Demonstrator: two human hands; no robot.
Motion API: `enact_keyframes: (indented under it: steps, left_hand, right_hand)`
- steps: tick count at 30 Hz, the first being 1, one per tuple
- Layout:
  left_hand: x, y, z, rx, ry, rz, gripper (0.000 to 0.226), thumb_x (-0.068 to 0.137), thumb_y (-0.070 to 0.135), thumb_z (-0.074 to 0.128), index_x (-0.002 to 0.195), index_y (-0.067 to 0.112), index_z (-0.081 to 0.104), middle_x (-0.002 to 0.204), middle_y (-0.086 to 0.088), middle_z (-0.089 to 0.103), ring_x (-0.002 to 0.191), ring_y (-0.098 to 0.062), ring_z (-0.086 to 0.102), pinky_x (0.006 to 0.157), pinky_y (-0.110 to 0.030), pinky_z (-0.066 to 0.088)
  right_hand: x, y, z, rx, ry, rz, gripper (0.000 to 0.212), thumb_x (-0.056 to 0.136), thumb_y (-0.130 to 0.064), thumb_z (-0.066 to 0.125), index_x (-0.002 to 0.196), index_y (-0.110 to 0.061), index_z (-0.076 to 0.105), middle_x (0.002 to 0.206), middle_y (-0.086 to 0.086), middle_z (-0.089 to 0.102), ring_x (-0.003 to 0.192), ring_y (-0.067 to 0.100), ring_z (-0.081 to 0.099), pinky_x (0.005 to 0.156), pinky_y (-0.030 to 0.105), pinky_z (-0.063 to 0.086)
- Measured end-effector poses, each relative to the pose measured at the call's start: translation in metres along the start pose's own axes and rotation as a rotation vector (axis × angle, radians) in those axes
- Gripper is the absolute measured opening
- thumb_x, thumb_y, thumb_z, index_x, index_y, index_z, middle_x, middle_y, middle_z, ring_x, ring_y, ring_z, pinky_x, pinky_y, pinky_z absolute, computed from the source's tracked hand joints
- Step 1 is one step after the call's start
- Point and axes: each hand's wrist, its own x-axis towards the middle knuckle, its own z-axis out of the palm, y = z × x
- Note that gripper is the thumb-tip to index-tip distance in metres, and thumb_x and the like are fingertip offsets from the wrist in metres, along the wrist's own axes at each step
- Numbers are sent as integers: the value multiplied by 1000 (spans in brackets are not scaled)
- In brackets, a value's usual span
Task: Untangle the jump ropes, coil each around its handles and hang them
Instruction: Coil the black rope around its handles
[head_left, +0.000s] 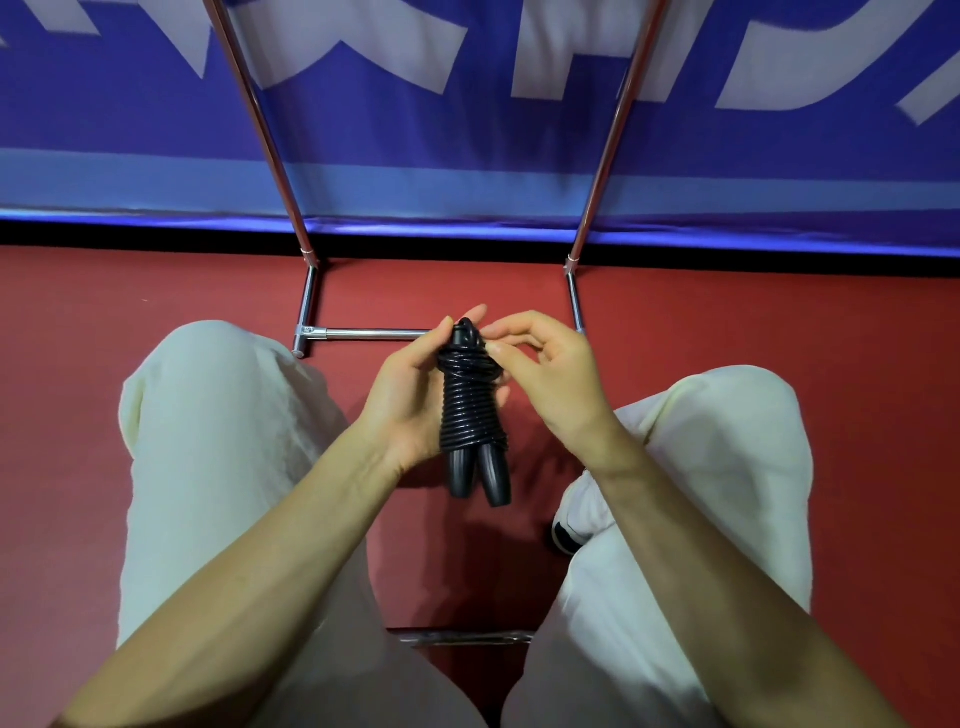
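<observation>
A black jump rope (470, 410) is wound in tight coils around its two black handles, whose ends stick out below the coils. My left hand (410, 395) grips the bundle from the left, fingers curled behind it. My right hand (545, 374) pinches the rope at the top of the coil with thumb and fingertips. The bundle is held upright between my knees, above the red floor.
A chrome rack frame (363, 333) stands on the red floor just ahead, with two slanted poles (270, 150) rising left and right. A blue banner with white letters (467, 104) hangs behind it. My knees in white trousers flank the hands.
</observation>
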Motion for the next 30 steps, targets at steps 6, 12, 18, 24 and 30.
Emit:
enact_keyframes:
  steps: [6, 12, 18, 24, 30]
  left_hand:
    - [6, -5, 3, 265, 119, 278, 24, 100, 25, 43, 100, 18, 66, 79, 2, 68, 68, -14, 64, 69, -29, 49]
    - [11, -5, 2, 578, 169, 495, 21, 93, 16, 48, 94, 11, 69, 90, -9, 66, 76, -20, 62, 66, -27, 50]
    - [8, -18, 0, 647, 148, 522, 25, 82, 20, 49, 94, 8, 67, 81, -5, 65, 72, -17, 55, 63, -24, 46]
    - [8, -20, 6, 568, 213, 477, 25, 100, 17, 46, 109, 12, 68, 91, -7, 64, 81, -20, 59, 70, -30, 49]
    - [11, -20, 8, 529, 247, 450, 27, 97, 22, 48, 109, 19, 72, 95, -11, 66, 91, -26, 62, 80, -37, 50]
  right_hand:
    - [-2, 4, 14, -30, 97, 38, 14, 91, -5, 62, 88, -16, 70, 83, -8, 70, 80, 4, 64, 80, 23, 50]
    - [0, 3, 13, 1, 187, 159, 10, 86, -4, 69, 85, -14, 70, 75, -5, 69, 72, 5, 64, 77, 20, 52]
    - [-2, 3, 16, -28, 172, 170, 27, 82, 7, 59, 85, -20, 54, 63, -3, 54, 64, 10, 52, 66, 19, 44]
    - [-2, -1, 13, -62, 156, 160, 26, 83, 6, 62, 78, -20, 59, 64, -6, 56, 57, 1, 53, 60, 14, 44]
    - [-10, 3, 14, -166, 158, 116, 13, 85, 0, 64, 89, -9, 73, 87, 1, 62, 69, -4, 57, 72, 12, 46]
